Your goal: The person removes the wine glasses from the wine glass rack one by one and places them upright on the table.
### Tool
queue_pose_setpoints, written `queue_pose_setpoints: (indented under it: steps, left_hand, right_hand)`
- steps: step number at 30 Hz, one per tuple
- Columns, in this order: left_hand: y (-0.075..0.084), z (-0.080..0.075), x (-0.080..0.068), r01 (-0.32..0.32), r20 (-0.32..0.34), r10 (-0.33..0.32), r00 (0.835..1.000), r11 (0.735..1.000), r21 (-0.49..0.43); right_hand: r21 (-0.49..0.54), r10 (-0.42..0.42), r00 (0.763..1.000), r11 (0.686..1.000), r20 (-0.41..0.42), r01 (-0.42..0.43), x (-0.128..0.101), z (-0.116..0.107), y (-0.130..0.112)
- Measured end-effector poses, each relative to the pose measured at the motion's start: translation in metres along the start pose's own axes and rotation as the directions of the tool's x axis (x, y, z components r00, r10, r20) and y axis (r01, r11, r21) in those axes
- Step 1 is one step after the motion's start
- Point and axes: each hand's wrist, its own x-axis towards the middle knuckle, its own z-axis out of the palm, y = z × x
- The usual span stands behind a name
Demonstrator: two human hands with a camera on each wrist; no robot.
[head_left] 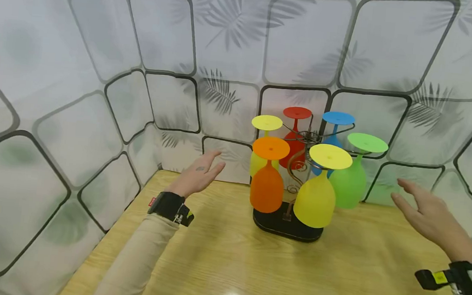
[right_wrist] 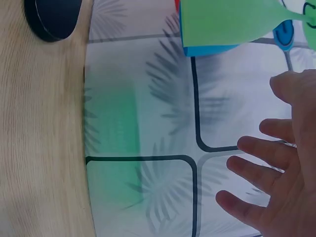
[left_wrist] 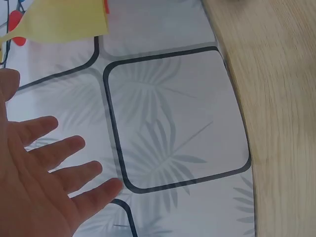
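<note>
Several coloured goblets hang upside down by their feet from a metal stemware rack (head_left: 308, 136) with a black base (head_left: 288, 224). Nearest the front are an orange goblet (head_left: 267, 187) and a yellow goblet (head_left: 314, 201). A green goblet (head_left: 348, 183) hangs on the right; behind are a red goblet (head_left: 294, 145), a blue goblet (head_left: 333, 139) and a second yellow goblet (head_left: 267, 123). My left hand (head_left: 196, 174) is held left of the rack, fingers extended, touching nothing. On the right, my right hand (head_left: 434, 216) is likewise spread and apart from the goblets.
The rack stands on a light wooden table (head_left: 209, 262) near its back edge. Patterned curtains (head_left: 93, 144) with leaf prints and dark outlined shapes rise behind the table and along its left side. Each wrist wears a black strapped camera (head_left: 169, 207).
</note>
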Motion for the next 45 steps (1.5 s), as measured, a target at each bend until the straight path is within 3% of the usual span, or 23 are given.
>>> queue_pose_setpoints:
  steps: [6,12,17,22,28,33,35,40,45]
  left_hand:
    - [-0.006,-0.004,-0.019,0.005,-0.064,-0.009,0.998,0.998,-0.060]
    - [0.001,-0.005,-0.032,-0.020,-0.167,0.004,0.986,0.996,-0.093]
    - [0.017,0.005,-0.043,-0.100,-0.280,0.063,0.958,0.987,-0.122]
    - [0.038,0.026,-0.049,-0.193,-0.326,0.111,0.939,0.954,-0.229]
    - [0.064,0.063,-0.042,-0.273,-0.390,0.126,0.912,0.897,-0.348]
    - [0.081,0.088,-0.028,-0.311,-0.408,0.147,0.901,0.875,-0.371]
    - [0.087,0.094,-0.024,-0.320,-0.425,0.147,0.893,0.872,-0.371]
    - [0.093,0.104,-0.018,-0.330,-0.452,0.147,0.880,0.874,-0.357]
    - [0.093,0.111,-0.016,-0.357,-0.470,0.155,0.869,0.853,-0.380]
  right_hand:
    - [-0.001,0.006,0.993,1.000,-0.118,-0.006,-0.012,0.002,-0.015]
    - [0.027,-0.013,0.971,0.999,-0.237,0.020,-0.029,0.009,-0.033]
    - [0.112,-0.073,0.938,0.987,-0.340,0.118,-0.040,0.020,-0.050]
    - [0.178,-0.106,0.907,0.965,-0.408,0.193,-0.048,0.027,-0.066]
    - [0.264,-0.089,0.892,0.938,-0.443,0.224,-0.054,0.026,-0.084]
    - [0.368,-0.111,0.865,0.873,-0.490,0.320,-0.054,0.029,-0.101]
    - [0.396,-0.139,0.859,0.843,-0.494,0.364,-0.052,0.031,-0.107]
    - [0.416,-0.167,0.846,0.812,-0.506,0.409,-0.049,0.034,-0.121]
    - [0.448,-0.171,0.837,0.780,-0.519,0.437,-0.043,0.043,-0.131]
